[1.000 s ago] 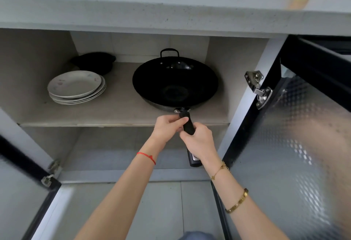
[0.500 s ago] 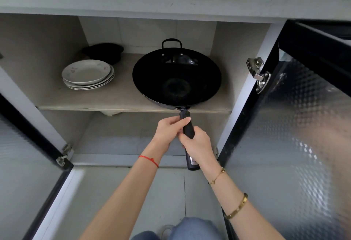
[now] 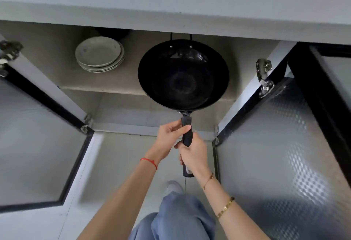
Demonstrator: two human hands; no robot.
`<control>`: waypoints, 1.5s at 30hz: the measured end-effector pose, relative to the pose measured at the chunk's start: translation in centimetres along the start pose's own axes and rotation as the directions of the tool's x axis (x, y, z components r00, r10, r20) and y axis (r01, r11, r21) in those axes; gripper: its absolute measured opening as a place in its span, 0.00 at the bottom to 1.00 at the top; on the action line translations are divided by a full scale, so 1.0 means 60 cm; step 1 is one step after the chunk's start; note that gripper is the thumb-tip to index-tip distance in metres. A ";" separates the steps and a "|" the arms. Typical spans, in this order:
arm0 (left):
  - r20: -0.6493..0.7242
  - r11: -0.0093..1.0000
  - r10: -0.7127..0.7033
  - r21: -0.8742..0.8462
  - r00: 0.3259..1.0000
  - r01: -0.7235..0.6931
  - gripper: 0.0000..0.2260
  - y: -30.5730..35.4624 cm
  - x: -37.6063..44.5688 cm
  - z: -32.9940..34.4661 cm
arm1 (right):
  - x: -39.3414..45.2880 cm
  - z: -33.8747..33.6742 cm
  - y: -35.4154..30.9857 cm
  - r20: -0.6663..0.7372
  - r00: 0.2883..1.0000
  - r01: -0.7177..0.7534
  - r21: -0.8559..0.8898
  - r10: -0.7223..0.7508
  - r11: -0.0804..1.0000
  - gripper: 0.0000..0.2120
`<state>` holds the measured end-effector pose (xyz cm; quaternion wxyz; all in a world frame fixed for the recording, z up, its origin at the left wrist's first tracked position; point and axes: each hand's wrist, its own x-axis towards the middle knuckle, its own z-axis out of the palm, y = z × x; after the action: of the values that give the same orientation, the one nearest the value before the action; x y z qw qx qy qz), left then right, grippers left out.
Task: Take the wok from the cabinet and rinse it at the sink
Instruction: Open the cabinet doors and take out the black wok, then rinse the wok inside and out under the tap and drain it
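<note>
A black wok (image 3: 183, 74) with a long black handle (image 3: 187, 131) and a small loop handle at its far rim juts out past the front edge of the cabinet shelf (image 3: 106, 87). My left hand (image 3: 170, 136) grips the handle near the bowl. My right hand (image 3: 193, 154) grips it lower down, and the handle's end sticks out below that hand. Both hands are in front of the open cabinet. The sink is not in view.
A stack of pale plates (image 3: 99, 53) lies on the shelf's left, a dark bowl half hidden behind it. Two frosted-glass cabinet doors stand open, the left door (image 3: 36, 144) and the right door (image 3: 275, 154). The countertop edge (image 3: 171, 15) overhangs above. My leg (image 3: 178, 219) is below.
The wok has come forward, so that its bowl now overhangs the shelf's front edge. Both hands keep their grip on the handle. The camera has pulled back and higher.
</note>
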<state>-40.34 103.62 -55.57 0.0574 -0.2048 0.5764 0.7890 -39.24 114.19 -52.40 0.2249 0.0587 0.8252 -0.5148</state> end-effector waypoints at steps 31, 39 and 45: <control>-0.269 0.973 -0.228 -0.105 0.936 0.206 0.14 0.322 -0.796 0.182 | -0.744 -0.239 -0.224 0.267 0.963 0.042 -0.297 0.041 0.954 0.10; -0.431 0.979 -0.145 -0.193 0.891 0.066 0.16 0.397 -0.810 0.196 | -0.729 -0.271 -0.319 0.418 0.902 0.246 -0.287 -0.110 0.926 0.07; -0.577 0.965 -0.085 -0.251 0.812 -0.078 0.15 0.441 -0.803 0.190 | -0.692 -0.267 -0.392 0.581 0.788 0.409 -0.244 -0.205 0.879 0.05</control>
<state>-8.08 112.55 -10.47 -0.1481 -0.4435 0.4561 0.7572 -14.89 122.89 -9.19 0.3656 -0.2676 0.8057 -0.3815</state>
